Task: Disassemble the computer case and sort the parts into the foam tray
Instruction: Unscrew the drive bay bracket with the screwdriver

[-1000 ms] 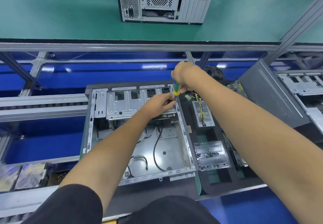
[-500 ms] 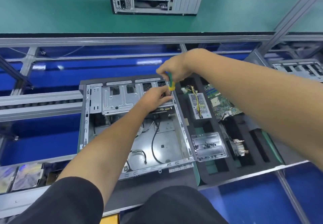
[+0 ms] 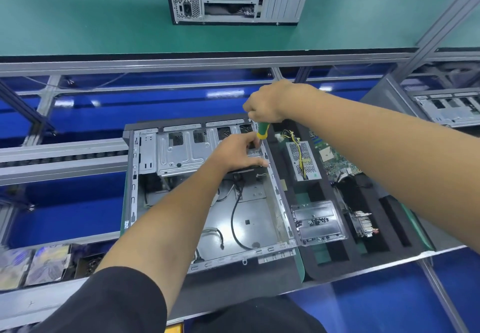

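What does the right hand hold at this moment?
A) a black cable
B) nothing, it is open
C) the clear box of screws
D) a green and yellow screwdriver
D: the right hand grips the green and yellow screwdriver by its handle, tip pointing down at the far right corner of the open case, while the left hand rests beside the tip.
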The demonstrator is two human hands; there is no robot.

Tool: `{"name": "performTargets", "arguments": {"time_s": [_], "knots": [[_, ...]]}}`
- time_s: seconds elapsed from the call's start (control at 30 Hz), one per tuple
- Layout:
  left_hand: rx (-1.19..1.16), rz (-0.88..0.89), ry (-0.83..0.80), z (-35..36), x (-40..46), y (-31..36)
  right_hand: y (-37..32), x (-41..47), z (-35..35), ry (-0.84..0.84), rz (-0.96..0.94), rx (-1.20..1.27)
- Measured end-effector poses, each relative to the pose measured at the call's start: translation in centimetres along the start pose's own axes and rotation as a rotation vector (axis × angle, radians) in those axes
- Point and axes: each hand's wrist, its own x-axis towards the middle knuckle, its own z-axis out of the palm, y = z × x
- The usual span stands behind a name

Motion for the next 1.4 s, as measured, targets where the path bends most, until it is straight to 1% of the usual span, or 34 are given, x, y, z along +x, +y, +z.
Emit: {"name": "performTargets", "arguments": {"time_s": [0.07, 0.13, 0.17, 0.23, 0.27, 0.3, 0.4, 0.43, 0.5, 0.6, 0.67, 0.7, 0.77, 0.8, 0.83, 0.9, 0.97, 1.0, 1.03, 1.1, 1.13, 1.17, 1.27, 1.33, 1.4], "knots": [[0.026, 0.002, -0.003, 0.1, 0.0, -0.1, 0.5, 0.1, -0.3, -0.032, -0.049, 0.139], [0.082, 0.005, 0.002, 0.0, 0.0, 0.1, 1.0, -0.1, -0.3, 0.015, -0.108, 0.336], [0.109, 0.002, -0.003, 0.0, 0.1, 0.2, 1.1, -0.1, -0.2, 0.025, -0.136, 0.393], [0.151, -0.013, -0.012, 0.0, 0.2, 0.2, 1.0, 0.0, 0.1, -0.007, -0.174, 0.419], [0.167, -0.024, -0.018, 0.0, 0.2, 0.2, 1.0, 0.2, 0.2, -0.01, -0.165, 0.403], [0.183, -0.036, -0.02, 0.1, 0.2, 0.3, 0.9, 0.4, 0.4, 0.013, -0.143, 0.337], [0.239, -0.078, 0.004, 0.2, 0.2, 0.3, 0.4, 0.8, 0.5, 0.171, -0.104, -0.028], [0.247, -0.08, 0.006, 0.2, 0.2, 0.3, 0.2, 1.0, 0.6, 0.182, -0.122, -0.071], [0.241, -0.067, 0.023, 0.1, 0.1, 0.4, 0.2, 1.5, 0.3, 0.157, -0.181, -0.053], [0.217, -0.051, 0.036, -0.1, -0.1, 0.5, 1.1, 1.3, -0.1, 0.07, -0.27, 0.167], [0.228, -0.052, 0.026, -0.1, -0.1, 0.6, 1.6, 1.0, 0.1, -0.003, -0.3, 0.24], [0.237, -0.052, 0.024, 0.0, 0.0, 0.6, 1.8, 1.1, 0.3, -0.011, -0.277, 0.215], [0.263, -0.04, 0.031, -0.1, -0.1, 0.7, 2.1, 1.5, 0.3, 0.043, -0.187, 0.058], [0.279, -0.032, 0.031, -0.1, -0.1, 0.7, 2.2, 1.5, 0.1, 0.069, -0.192, -0.008], [0.297, -0.026, 0.022, -0.1, -0.2, 0.7, 2.4, 1.6, 0.2, 0.087, -0.227, -0.014], [0.316, -0.019, 0.0, -0.1, -0.2, 0.6, 2.9, 1.8, 0.4, 0.089, -0.289, 0.123], [0.315, -0.016, -0.001, -0.1, -0.1, 0.5, 3.7, 1.5, 0.5, 0.026, -0.343, 0.291], [0.316, -0.015, -0.002, 0.0, -0.1, 0.5, 4.0, 1.2, 0.4, 0.002, -0.354, 0.329], [0.322, -0.017, -0.003, 0.1, -0.1, 0.5, 4.2, 1.1, 0.5, 0.002, -0.34, 0.303], [0.357, -0.024, -0.004, 0.3, 0.0, 0.5, 4.6, 1.2, 0.6, 0.064, -0.271, 0.117], [0.381, -0.026, -0.001, 0.4, 0.1, 0.5, 4.7, 1.1, 0.5, 0.096, -0.262, 0.012], [0.401, -0.026, 0.004, 0.4, 0.1, 0.5, 4.7, 1.0, 0.5, 0.118, -0.295, -0.024], [0.428, -0.02, 0.011, 0.6, 0.1, 0.5, 4.8, 1.3, 0.7, 0.091, -0.404, 0.113], [0.433, -0.013, 0.008, 0.6, 0.1, 0.5, 4.8, 0.9, 0.8, 0.058, -0.436, 0.186], [0.441, -0.013, 0.016, 0.6, 0.0, 0.6, 4.6, 1.0, 0.9, 0.095, -0.402, 0.133]]}}
